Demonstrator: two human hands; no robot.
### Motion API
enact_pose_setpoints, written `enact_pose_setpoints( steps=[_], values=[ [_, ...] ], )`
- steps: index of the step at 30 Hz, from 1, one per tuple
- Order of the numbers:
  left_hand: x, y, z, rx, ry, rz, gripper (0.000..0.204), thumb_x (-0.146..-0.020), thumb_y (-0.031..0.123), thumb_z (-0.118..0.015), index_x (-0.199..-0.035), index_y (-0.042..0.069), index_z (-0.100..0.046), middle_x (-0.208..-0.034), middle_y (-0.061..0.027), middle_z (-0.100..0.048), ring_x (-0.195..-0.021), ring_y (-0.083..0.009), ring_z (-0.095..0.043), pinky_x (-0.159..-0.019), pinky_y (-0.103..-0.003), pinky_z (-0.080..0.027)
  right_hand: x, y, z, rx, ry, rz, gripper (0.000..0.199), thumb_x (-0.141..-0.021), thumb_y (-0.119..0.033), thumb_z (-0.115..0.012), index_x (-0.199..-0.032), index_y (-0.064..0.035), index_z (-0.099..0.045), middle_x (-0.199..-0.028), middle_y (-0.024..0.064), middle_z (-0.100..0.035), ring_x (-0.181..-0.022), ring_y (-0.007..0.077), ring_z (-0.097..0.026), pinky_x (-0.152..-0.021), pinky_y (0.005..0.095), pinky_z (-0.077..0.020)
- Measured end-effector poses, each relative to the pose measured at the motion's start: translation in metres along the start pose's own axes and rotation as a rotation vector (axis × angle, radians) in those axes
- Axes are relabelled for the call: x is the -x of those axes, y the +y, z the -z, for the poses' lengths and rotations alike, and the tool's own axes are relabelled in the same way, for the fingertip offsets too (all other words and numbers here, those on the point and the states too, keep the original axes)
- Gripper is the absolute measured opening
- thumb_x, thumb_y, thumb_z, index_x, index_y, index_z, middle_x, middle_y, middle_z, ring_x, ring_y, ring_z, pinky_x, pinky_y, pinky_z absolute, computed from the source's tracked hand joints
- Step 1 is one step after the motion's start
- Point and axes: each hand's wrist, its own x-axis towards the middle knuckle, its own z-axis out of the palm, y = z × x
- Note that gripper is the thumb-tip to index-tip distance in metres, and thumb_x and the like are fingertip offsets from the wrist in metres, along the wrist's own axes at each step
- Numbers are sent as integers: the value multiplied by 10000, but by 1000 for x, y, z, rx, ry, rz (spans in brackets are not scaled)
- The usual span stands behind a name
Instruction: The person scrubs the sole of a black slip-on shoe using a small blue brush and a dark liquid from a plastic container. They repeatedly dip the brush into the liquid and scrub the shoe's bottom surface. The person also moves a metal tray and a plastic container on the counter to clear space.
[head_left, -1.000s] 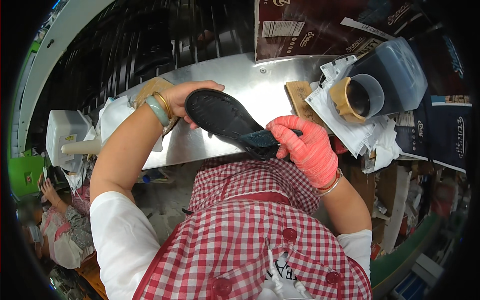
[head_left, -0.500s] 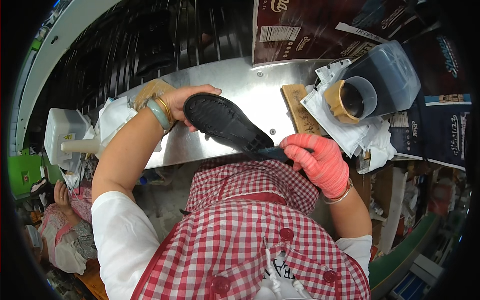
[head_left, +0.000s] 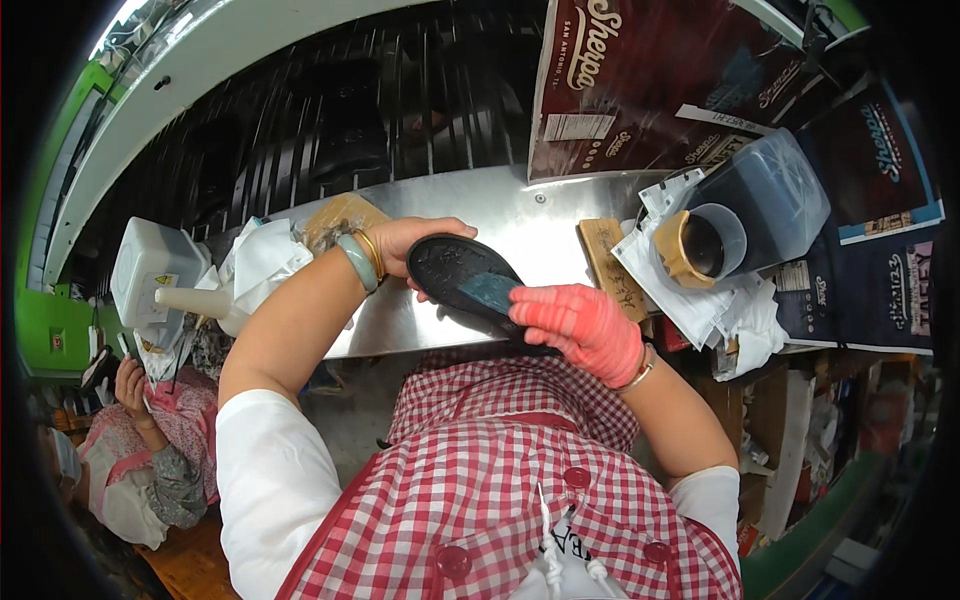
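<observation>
My left hand (head_left: 408,246), bare with bangles at the wrist, is closed on the heel-side edge of a black shoe sole (head_left: 437,262). The sole is tilted above the front of the metal table (head_left: 380,325), its recessed, ridged face turned up. In a pink glove, my right hand (head_left: 588,332) pinches a brush whose handle is hidden by the fingers. The brush's dark bluish bristles (head_left: 487,293) lie against the sole's inner face, near its middle. My right hand covers the sole's near end.
A clear cup (head_left: 732,238) of dark liquid stands on papers beside a translucent container (head_left: 785,205). A wooden block (head_left: 610,265) lies left of them. A slatted black conveyor (head_left: 300,140) runs behind. At left are a white nozzled bottle (head_left: 150,270) and a co-worker's hand (head_left: 132,385).
The brush has moved left and up along the sole, from its near end toward the middle. My right hand followed. The whole view has shifted slightly.
</observation>
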Motion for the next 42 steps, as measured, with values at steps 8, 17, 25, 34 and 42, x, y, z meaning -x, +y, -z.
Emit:
enact_pose_setpoints(
  steps=[8,17,25,34,42],
  values=[
    [23,-17,-22,99,-1,-178,546,-905,452,-449,-1028,-66,-573,-739,-185,-659,-512,-258,-647,-416,-323,-550,18,-54,44,72,238,-137,292,-804,-192,-664,-1027,-9,-623,-971,154,-651,-803,264,-641,-713,322,-519],
    [72,-4,-115,-39,-169,-803,744,-833,495,-533,-1335,-24,-352,-1181,-173,-547,-988,-249,-603,-793,-438,-530,28,-53,35,117,1307,141,298,-946,-237,-486,-1181,-57,-521,-1027,141,-614,-701,174,-550,-599,282,-451],
    [52,211,-195,262,-198,-1401,524,-950,389,-414,-1316,18,-358,-1218,-205,-489,-983,-343,-579,-852,-441,-500,28,-69,34,161,1343,83,305,-947,-234,-481,-1186,-50,-526,-1024,136,-618,-709,169,-554,-620,283,-452],
    [56,221,-144,-1017,1070,-1721,259,-849,123,-563,-1066,-12,-603,-1079,-142,-614,-968,-237,-600,-839,-334,-475,60,-66,30,-5,1317,-76,246,-890,-102,-585,-1129,-48,-577,-1038,118,-631,-812,168,-615,-677,274,-502],
    [205,263,-10,-1098,2044,-326,638,-763,505,-585,-1179,22,-546,-1196,-221,-544,-1147,-362,-500,-976,-439,-382,51,-63,31,-316,1373,-129,226,-892,-131,-588,-1092,-27,-593,-956,78,-631,-688,124,-582,-610,246,-480]
  ],
)
